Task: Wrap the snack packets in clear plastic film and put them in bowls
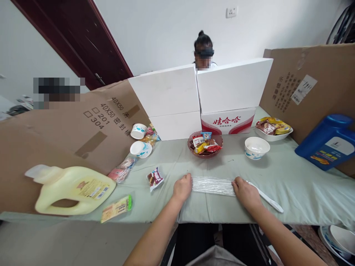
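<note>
Nearest us, our left hand (182,187) and right hand (245,193) press down on the two ends of a clear plastic sheet (213,185) lying flat on the green tablecloth (291,181) at 6 o'clock; fingers curled onto it, neither hand closed round anything. A white utensil (267,200) lies touching our right hand at 4 o'clock. Risk, as we judge it: the thin film could slip or crease under uneven pressure, or the utensil get knocked off the edge. Readable: cardboard (91,122) at 10 o'clock says "40X50", "201", "304"; red Chinese lettering on the white box (227,121) at 12; yellow jug (73,188) label illegible.
</note>
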`<move>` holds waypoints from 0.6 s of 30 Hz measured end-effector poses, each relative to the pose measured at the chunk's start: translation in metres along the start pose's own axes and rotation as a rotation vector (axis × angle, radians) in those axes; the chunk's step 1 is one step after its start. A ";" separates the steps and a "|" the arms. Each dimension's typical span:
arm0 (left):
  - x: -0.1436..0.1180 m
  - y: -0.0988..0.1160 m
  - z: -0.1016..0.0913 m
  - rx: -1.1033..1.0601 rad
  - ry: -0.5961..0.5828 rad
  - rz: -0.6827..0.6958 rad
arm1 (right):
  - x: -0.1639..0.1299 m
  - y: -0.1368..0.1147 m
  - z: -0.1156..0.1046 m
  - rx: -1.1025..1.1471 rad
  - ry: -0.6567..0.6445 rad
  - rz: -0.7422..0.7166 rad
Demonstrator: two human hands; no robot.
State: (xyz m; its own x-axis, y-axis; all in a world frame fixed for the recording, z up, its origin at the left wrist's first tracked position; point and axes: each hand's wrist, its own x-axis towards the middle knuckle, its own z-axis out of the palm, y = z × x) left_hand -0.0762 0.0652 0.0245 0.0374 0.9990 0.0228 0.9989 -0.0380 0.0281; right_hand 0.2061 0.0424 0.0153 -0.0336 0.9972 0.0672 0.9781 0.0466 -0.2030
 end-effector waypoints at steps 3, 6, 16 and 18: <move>-0.002 0.002 -0.002 0.020 0.027 -0.025 | 0.000 0.001 0.000 -0.029 0.028 0.007; -0.008 0.004 -0.010 0.024 0.080 -0.028 | -0.001 0.002 -0.009 -0.047 0.079 -0.012; -0.038 0.049 0.018 -0.215 0.127 0.478 | -0.008 -0.042 0.018 0.023 0.071 -0.665; -0.038 0.043 0.028 -0.163 0.037 0.439 | -0.007 -0.038 0.027 0.014 0.002 -0.610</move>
State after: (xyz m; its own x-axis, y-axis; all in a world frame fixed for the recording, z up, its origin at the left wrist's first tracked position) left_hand -0.0337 0.0266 -0.0032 0.4518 0.8862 0.1030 0.8709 -0.4631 0.1643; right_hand 0.1635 0.0347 -0.0037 -0.5864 0.7905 0.1769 0.7799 0.6100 -0.1404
